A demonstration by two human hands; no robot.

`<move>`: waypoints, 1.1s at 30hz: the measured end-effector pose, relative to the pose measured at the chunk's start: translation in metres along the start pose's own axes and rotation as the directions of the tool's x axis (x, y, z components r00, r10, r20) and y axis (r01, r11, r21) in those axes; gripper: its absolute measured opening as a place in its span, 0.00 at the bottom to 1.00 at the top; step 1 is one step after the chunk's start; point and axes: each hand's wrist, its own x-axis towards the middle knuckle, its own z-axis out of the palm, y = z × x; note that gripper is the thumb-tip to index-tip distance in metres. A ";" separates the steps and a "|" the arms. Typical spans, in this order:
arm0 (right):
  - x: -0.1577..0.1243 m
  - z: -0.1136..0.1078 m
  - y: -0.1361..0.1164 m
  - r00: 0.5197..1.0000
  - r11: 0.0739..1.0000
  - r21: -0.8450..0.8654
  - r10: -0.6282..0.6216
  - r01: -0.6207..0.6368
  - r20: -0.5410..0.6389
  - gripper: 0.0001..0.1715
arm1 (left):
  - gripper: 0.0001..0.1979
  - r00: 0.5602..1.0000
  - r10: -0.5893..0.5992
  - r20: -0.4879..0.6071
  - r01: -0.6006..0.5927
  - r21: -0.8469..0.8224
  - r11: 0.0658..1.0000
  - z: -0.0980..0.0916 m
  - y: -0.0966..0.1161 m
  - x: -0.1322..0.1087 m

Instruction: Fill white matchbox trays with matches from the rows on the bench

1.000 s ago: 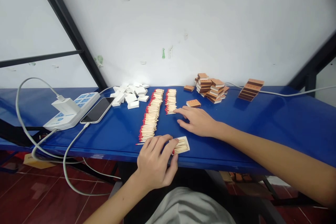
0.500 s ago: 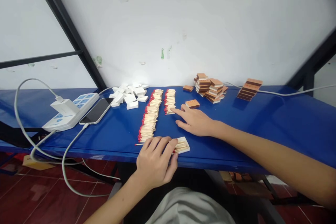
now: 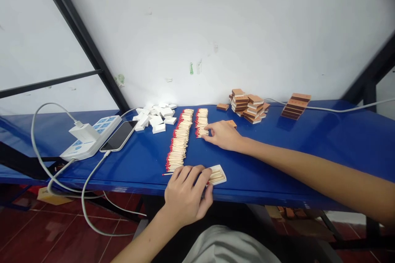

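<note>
Inspecting the blue table (image 3: 308, 148), we found our left hand (image 3: 187, 193) at its near edge, fingers curled down over a small white tray (image 3: 217, 174) partly filled with matches; the fingertips pressed on the tray's left part, the right end of it showing beyond them. We could not tell whether the thumb gripped the tray from below. Our right hand (image 3: 224, 134) lay farther back, palm down, its fingertips touching the near end of the short row of matches (image 3: 201, 122); the fingers were loosely bent, and whether any match was pinched between them could not be made out. A brown matchbox sleeve (image 3: 232, 123) sat just behind that hand, partly hidden by it. Left of the short row ran a long row of matches (image 3: 180, 139), red heads pointing left, its near end just beside the left hand. A heap of white trays (image 3: 156, 116) lay behind and to the left, a phone (image 3: 119, 136) and a power strip (image 3: 89, 139) with a plugged charger (image 3: 84, 131) farther left. Stacks of brown sleeves (image 3: 248, 104) and a separate leaning stack (image 3: 295, 105) stood near the wall on the right.
</note>
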 end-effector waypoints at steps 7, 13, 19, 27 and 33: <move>0.002 0.007 0.005 0.999 0.996 0.086 0.002 0.002 -0.045 0.15 | 0.11 1.000 0.002 -0.008 -0.002 -0.006 1.000 0.000 0.001 0.000; 0.001 0.007 0.009 0.999 0.986 0.166 0.013 -0.004 -0.049 0.11 | 0.11 1.000 0.009 -0.012 -0.009 -0.009 1.000 0.001 0.000 0.000; 0.000 0.005 0.007 0.998 0.977 0.210 -0.014 0.025 -0.055 0.10 | 0.12 1.000 0.009 -0.004 -0.009 -0.008 1.000 0.002 0.000 -0.001; -0.008 0.005 0.010 0.993 0.940 0.318 -0.112 0.121 -0.047 0.09 | 0.11 1.000 0.006 -0.012 -0.006 -0.003 1.000 0.001 0.000 0.000; -0.016 -0.005 0.012 0.981 0.932 0.309 -0.193 0.188 -0.013 0.10 | 0.11 1.000 0.007 -0.007 -0.007 0.001 1.000 0.001 0.000 -0.001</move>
